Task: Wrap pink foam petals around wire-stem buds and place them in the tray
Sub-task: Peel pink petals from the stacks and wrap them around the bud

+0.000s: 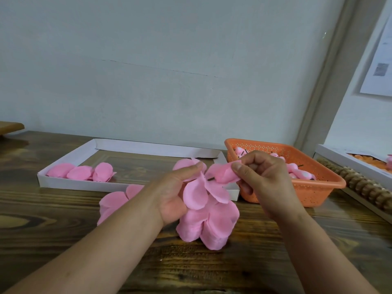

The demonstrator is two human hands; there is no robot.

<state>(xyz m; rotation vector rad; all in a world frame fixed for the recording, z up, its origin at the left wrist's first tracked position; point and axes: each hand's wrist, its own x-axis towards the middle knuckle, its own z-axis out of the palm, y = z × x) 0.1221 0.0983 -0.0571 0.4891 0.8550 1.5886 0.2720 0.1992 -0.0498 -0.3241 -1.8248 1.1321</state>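
The left hand (174, 194) grips a petal stack (205, 211) as supply, while the right hand (257, 179) pinches one petal (222, 174) around the wire-stem bud (211, 179) for wrapping.

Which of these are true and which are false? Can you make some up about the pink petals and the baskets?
1. The orange basket sits to the right of the white tray. True.
2. The white tray holds green leaves. False: it holds pink petals.
3. The right hand pinches a pink petal with a wire stem poking out. True.
4. The left hand lies flat on the table. False: it holds a bunch of petals.
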